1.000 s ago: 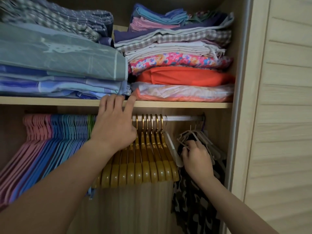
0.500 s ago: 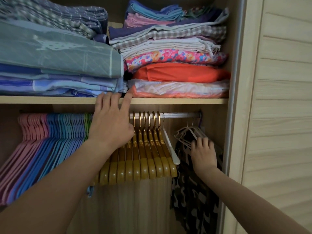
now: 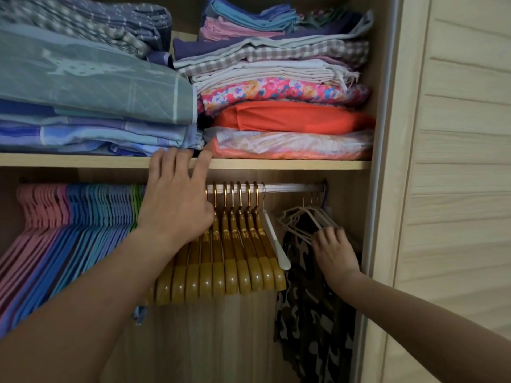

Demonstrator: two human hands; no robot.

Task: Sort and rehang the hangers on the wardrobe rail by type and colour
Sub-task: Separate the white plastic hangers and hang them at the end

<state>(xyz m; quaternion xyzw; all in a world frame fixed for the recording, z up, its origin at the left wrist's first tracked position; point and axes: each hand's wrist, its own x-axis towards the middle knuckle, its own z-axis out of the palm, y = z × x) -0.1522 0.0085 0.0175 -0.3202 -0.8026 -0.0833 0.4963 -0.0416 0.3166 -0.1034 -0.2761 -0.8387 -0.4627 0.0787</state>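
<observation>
My right hand (image 3: 333,251) curls its fingers into the thin pale hangers (image 3: 301,219) at the rail's (image 3: 290,186) far right. Left hand (image 3: 177,205), fingers straight, braces on the shelf edge (image 3: 276,163). Risk: tangled hangers snag the camouflage cloth (image 3: 312,313).

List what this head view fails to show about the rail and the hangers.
- Rail: its middle is hidden behind the left hand.
- Pink hangers: cut off by the left edge.
- Thin pale hangers: tangled and dim, count unclear; right hand covers their lower part.
</observation>
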